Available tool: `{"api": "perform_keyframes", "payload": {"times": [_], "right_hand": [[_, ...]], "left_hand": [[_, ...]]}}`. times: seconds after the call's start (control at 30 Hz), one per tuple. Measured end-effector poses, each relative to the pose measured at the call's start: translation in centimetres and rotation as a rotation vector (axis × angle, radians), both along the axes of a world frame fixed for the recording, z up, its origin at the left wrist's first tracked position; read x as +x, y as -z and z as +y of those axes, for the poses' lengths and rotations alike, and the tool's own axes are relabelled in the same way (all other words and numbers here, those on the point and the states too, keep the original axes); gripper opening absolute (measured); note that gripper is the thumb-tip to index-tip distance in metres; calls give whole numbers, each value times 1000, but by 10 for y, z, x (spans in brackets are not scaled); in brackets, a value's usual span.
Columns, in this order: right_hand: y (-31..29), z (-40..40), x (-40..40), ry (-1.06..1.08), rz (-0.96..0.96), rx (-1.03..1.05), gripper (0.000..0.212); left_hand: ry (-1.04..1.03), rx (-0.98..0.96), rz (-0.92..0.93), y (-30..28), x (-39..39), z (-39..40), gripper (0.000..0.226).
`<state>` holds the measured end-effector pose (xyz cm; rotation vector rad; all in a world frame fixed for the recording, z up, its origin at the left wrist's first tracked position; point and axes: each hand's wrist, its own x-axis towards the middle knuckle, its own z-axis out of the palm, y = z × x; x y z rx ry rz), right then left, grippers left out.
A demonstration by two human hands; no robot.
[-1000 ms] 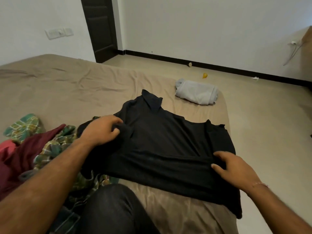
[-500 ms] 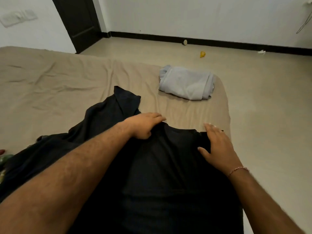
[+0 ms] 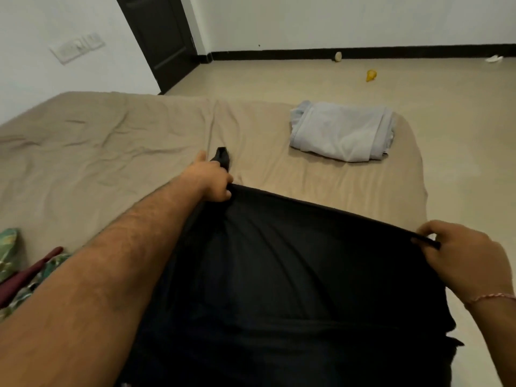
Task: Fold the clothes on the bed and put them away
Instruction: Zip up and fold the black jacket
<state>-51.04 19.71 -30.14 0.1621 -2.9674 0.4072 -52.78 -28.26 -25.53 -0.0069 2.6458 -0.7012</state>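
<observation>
The black shirt [image 3: 279, 275] lay over the near part of the bed [image 3: 111, 141], stretched between both hands, its held edge running as a taut line from the left hand [image 3: 210, 180] down to the right hand [image 3: 463, 261] — so its long axis ran across the bed, slanting toward the right edge. The left hand was curled round a bunched corner of the cloth, and a small black tip stuck out past its knuckles toward the far edge. The right hand pinched the other end of the edge between thumb and fingers, close to the bed's right edge. The rest of the shirt fell toward the near edge in soft folds.

A folded grey garment [image 3: 342, 131] sat near the far right corner, well apart from the shirt. At the left edge lay a heap of clothes [image 3: 16, 275] — green patterned and maroon.
</observation>
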Motion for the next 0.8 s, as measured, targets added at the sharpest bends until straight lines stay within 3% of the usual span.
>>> {"api": "perform_keyframes", "payload": {"times": [0.23,0.33,0.47,0.63,0.73,0.8], "right_hand": [[11,25,16,7,126,36,14],[-10,38,40,50,203,-48,20],[-47,30,109,-76,358,-226,33],[-35,35,179,-420,197,-164,33],[-19,39,212,-602,-136,11,39],[-13,41,230,-637,-306,94,30]], "left_hand": [[33,-97,394,-46,91,-39,13],[52,48,491,-73,139,-50,8],[197,221,672,-89,213,-54,42],[334,140,453,-55,313,-52,59],[173,78,93,-33,351,-41,69],[12,122,-14,-26,361,-33,79]]}}
